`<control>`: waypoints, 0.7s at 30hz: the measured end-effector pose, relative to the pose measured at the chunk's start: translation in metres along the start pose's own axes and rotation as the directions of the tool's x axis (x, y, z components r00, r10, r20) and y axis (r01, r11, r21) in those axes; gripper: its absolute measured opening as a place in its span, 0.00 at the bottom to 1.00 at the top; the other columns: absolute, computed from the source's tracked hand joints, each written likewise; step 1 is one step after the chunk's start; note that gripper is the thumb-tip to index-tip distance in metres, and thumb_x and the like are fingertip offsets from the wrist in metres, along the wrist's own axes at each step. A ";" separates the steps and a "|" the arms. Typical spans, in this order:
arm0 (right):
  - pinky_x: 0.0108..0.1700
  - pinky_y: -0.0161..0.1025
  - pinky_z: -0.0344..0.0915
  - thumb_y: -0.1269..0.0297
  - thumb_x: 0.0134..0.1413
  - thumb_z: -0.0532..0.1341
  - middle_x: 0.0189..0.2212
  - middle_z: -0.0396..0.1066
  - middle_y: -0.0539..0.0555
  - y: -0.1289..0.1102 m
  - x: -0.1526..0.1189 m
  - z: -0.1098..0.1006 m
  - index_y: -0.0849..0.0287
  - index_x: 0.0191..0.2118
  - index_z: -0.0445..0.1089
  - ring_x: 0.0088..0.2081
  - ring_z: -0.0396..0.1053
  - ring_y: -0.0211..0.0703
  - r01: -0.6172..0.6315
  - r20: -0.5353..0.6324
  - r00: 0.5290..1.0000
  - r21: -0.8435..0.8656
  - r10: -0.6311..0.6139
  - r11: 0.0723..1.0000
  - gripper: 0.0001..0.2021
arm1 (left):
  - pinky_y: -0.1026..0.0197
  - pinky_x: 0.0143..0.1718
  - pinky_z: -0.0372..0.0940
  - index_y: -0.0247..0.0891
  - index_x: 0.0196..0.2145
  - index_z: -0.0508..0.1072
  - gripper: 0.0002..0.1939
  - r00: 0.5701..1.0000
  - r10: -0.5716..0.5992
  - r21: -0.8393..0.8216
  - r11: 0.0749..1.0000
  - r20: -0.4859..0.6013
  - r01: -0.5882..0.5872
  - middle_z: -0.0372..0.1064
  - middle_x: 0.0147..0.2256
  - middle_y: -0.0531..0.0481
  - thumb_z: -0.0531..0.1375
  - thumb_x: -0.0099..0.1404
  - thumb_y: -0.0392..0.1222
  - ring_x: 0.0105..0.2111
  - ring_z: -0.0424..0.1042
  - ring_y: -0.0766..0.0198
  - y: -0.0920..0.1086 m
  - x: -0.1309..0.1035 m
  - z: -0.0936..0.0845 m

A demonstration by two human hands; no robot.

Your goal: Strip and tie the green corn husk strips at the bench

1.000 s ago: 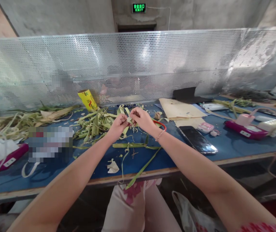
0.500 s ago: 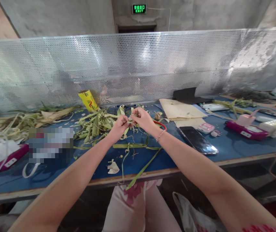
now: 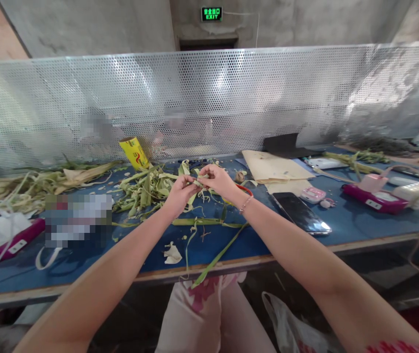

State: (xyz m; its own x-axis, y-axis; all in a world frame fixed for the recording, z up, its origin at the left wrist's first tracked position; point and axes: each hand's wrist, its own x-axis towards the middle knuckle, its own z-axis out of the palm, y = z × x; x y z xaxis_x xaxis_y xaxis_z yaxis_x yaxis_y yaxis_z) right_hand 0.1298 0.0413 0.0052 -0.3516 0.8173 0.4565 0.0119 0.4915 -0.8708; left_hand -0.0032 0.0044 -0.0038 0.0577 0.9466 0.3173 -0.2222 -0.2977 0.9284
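Observation:
My left hand (image 3: pixel 182 192) and my right hand (image 3: pixel 216 180) meet above the blue table (image 3: pixel 128 257), fingers pinched on a small pale-green plant strip (image 3: pixel 199 183) between them. Its exact form is mostly covered by the fingers. Left of the hands lies a heap of green leaves and stems (image 3: pixel 145 193). A long green leaf (image 3: pixel 219 257) hangs over the table's front edge, below my right wrist. A pale torn scrap (image 3: pixel 173 254) rests nearer to me. Part of a red-orange loop (image 3: pixel 245 190) shows behind my right wrist.
A perforated metal screen (image 3: pixel 212 98) borders the table's back. To the left stand a yellow box (image 3: pixel 134 152) and dry husks (image 3: pixel 80 180). On the right lie brown paper (image 3: pixel 273 166), a phone (image 3: pixel 297 212), a small pink device (image 3: pixel 312 194) and a magenta power strip (image 3: pixel 374 198) with cables.
My left hand has turned slightly and its fingers have come closer to those of my right hand. The right hand has barely moved. The things on the table lie as before.

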 end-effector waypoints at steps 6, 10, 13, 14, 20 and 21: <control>0.22 0.32 0.57 0.68 0.42 0.58 0.18 0.59 0.44 -0.001 0.000 0.002 0.60 0.27 0.59 0.18 0.57 0.29 0.006 -0.079 0.997 -0.031 -0.008 0.999 0.06 | 0.56 0.46 0.62 0.34 0.26 0.63 0.12 0.998 -0.016 -0.016 1.000 -0.060 0.015 0.66 0.25 0.55 0.63 0.45 0.39 0.30 0.69 0.71 -0.001 -0.001 0.002; 0.22 0.32 0.55 0.67 0.41 0.59 0.17 0.58 0.44 -0.001 -0.002 0.004 0.60 0.26 0.60 0.19 0.56 0.29 0.021 -0.098 0.995 -0.067 -0.027 0.998 0.06 | 0.57 0.44 0.63 0.34 0.25 0.65 0.11 0.998 -0.002 0.043 0.999 -0.068 0.005 0.65 0.25 0.55 0.63 0.47 0.41 0.29 0.68 0.71 -0.002 -0.001 0.003; 0.23 0.31 0.55 0.65 0.41 0.58 0.18 0.58 0.45 -0.002 -0.003 0.005 0.60 0.26 0.60 0.19 0.56 0.29 0.034 -0.078 0.996 -0.015 -0.035 0.999 0.06 | 0.57 0.42 0.63 0.34 0.24 0.64 0.10 0.998 0.014 0.058 0.998 -0.068 -0.010 0.64 0.23 0.56 0.62 0.48 0.41 0.27 0.67 0.72 -0.001 0.000 0.003; 0.23 0.31 0.55 0.65 0.43 0.57 0.18 0.58 0.44 -0.001 -0.003 0.006 0.60 0.27 0.60 0.19 0.55 0.29 0.030 -0.059 0.998 0.029 -0.028 0.999 0.05 | 0.58 0.41 0.63 0.34 0.23 0.63 0.10 0.998 0.021 0.053 0.998 -0.067 -0.017 0.64 0.23 0.56 0.61 0.48 0.40 0.26 0.66 0.72 -0.001 0.001 0.002; 0.22 0.30 0.56 0.70 0.43 0.52 0.24 0.57 0.45 0.002 -0.002 0.011 0.58 0.32 0.57 0.20 0.55 0.28 -0.052 -0.038 0.997 0.354 0.070 0.934 0.06 | 0.62 0.34 0.63 0.36 0.23 0.60 0.07 0.995 0.044 0.002 0.999 -0.085 -0.044 0.61 0.23 0.56 0.58 0.51 0.37 0.26 0.64 0.71 -0.001 0.003 0.001; 0.23 0.30 0.57 0.72 0.42 0.51 0.27 0.57 0.45 0.003 -0.001 0.012 0.57 0.33 0.56 0.20 0.56 0.28 -0.066 -0.031 0.996 0.396 0.085 0.916 0.08 | 0.62 0.33 0.62 0.36 0.23 0.59 0.07 0.994 0.041 -0.004 0.999 -0.097 -0.042 0.60 0.23 0.56 0.57 0.51 0.37 0.26 0.64 0.71 -0.002 0.003 0.001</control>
State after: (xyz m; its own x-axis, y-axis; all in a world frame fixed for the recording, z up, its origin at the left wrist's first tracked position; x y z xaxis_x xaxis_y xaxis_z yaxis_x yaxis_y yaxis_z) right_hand 0.1186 0.0378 -0.0001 -0.3199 0.8652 0.3862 -0.3364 0.2774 -0.8999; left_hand -0.0018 0.0072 -0.0042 -0.0466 0.9411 0.3348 -0.2283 -0.3363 0.9137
